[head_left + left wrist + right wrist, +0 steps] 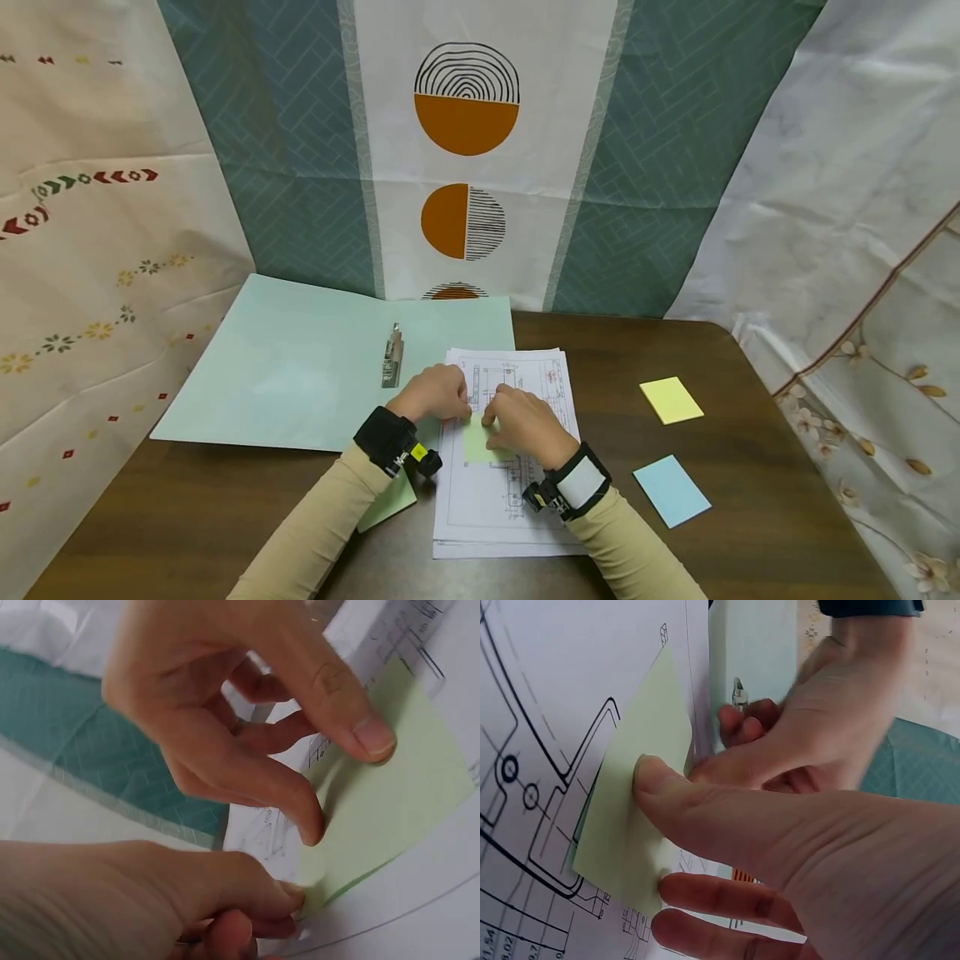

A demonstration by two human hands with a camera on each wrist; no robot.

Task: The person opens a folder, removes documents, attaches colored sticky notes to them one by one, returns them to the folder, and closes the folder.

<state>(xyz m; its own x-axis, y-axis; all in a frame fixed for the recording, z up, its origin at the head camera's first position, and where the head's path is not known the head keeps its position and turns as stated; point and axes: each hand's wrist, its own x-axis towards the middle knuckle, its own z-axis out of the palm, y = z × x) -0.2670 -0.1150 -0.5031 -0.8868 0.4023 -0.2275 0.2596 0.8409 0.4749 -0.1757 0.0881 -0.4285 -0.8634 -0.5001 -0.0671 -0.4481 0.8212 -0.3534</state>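
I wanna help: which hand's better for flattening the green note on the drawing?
Probably the right hand: its thumb rests atop the green note; the left hand pinches it near a corner.

Looks smooth, matt on the pale green square paper note [405,787], glossy (softly) on the round-cornered dark brown wooden tabletop [757,467].

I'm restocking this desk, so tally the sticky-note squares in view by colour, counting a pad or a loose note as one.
Green: 2 (the green note on the printed drawing; the green square partly hidden by the left sleeve)
Yellow: 1 (the yellow square)
Blue: 1 (the blue square)
Total: 4
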